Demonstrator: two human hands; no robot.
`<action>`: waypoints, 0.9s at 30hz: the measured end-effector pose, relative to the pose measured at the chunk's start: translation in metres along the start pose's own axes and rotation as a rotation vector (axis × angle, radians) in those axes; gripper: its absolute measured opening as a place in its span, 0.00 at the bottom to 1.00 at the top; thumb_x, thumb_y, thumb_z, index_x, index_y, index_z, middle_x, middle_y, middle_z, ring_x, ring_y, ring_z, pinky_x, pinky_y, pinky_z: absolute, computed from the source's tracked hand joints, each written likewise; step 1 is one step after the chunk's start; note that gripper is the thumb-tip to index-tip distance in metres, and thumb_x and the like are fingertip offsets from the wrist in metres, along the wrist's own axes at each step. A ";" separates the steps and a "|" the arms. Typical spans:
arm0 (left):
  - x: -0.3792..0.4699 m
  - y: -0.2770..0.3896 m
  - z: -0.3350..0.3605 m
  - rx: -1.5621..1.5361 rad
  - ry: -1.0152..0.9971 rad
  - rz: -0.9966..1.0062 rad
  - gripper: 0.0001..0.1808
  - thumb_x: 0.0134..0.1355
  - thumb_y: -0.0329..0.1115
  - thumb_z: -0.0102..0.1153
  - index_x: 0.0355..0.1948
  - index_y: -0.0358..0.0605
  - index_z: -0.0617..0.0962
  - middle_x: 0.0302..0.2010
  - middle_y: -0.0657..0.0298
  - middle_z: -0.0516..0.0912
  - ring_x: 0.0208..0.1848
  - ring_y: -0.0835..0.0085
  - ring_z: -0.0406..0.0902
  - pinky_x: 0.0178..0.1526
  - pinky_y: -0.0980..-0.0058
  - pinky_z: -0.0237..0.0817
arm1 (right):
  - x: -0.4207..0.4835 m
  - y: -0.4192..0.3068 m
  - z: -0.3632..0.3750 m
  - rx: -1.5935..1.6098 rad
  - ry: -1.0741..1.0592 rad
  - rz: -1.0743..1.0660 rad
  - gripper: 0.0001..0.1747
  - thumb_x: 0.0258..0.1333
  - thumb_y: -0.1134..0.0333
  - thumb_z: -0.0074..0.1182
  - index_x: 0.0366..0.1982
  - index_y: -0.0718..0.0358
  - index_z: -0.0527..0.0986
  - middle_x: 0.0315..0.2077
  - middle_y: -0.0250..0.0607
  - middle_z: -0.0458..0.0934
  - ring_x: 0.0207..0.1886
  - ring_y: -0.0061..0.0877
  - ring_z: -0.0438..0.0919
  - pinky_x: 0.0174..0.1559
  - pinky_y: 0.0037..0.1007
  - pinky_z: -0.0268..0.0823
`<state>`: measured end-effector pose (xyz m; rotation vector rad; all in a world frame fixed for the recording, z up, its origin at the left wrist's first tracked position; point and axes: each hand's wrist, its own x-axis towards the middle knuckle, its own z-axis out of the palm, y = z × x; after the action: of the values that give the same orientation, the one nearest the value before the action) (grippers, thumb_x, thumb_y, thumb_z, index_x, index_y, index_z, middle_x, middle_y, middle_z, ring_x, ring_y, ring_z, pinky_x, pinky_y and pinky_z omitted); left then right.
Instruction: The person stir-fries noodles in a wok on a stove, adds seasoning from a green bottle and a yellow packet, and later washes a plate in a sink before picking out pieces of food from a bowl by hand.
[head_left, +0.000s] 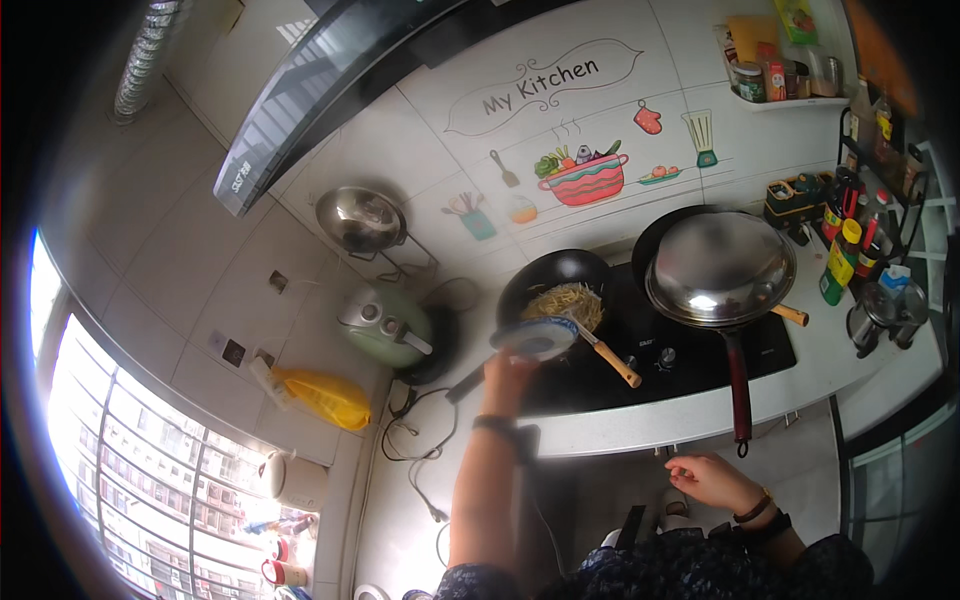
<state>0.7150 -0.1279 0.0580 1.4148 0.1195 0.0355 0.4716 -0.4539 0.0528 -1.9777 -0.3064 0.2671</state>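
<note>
My left hand (510, 369) grips a blue-rimmed dish (551, 335), held over the near side of a black wok (574, 264). Pale, thin strips of food (561, 301) lie in the wok; I cannot tell whether they are noodles or shredded vegetable. A utensil with a wooden handle (616, 364) rests in the wok, its handle angled out over the black glass cooktop (697, 366). My right hand (709, 480) hangs in front of the counter edge, fingers curled, with nothing visible in it. The dish partly covers the wok's near rim.
Right of the wok, a domed steel lid (720, 277) covers a second pan, whose dark red handle (737, 390) juts past the counter edge. Sauce bottles (841, 262) crowd the right. A green air fryer (386, 326) and loose power cords (420, 454) lie left. The range hood (315, 97) hangs above.
</note>
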 end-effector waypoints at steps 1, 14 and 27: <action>0.007 0.004 -0.008 0.163 0.002 0.128 0.17 0.52 0.35 0.53 0.35 0.27 0.73 0.28 0.48 0.77 0.29 0.60 0.77 0.33 0.67 0.73 | 0.011 -0.004 -0.001 0.005 -0.028 -0.060 0.13 0.49 0.67 0.54 0.38 0.65 0.73 0.28 0.41 0.77 0.30 0.30 0.77 0.33 0.26 0.68; 0.086 -0.002 -0.026 0.187 0.045 0.009 0.17 0.49 0.36 0.59 0.35 0.36 0.71 0.32 0.48 0.77 0.33 0.58 0.78 0.38 0.70 0.71 | 0.148 -0.033 0.015 -0.631 0.494 -0.191 0.22 0.37 0.70 0.57 0.41 0.58 0.72 0.38 0.39 0.69 0.39 0.37 0.69 0.37 0.39 0.64; 0.003 0.007 -0.076 -0.570 0.133 -0.164 0.16 0.59 0.33 0.48 0.43 0.28 0.70 0.42 0.53 0.75 0.47 0.68 0.71 0.48 0.80 0.63 | 0.277 -0.032 0.013 0.501 0.180 0.399 0.07 0.52 0.72 0.39 0.29 0.68 0.67 0.17 0.43 0.69 0.19 0.29 0.70 0.18 0.28 0.60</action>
<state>0.7107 -0.0514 0.0535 0.8294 0.3093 0.0250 0.7252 -0.3380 0.0636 -1.5347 0.2574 0.3752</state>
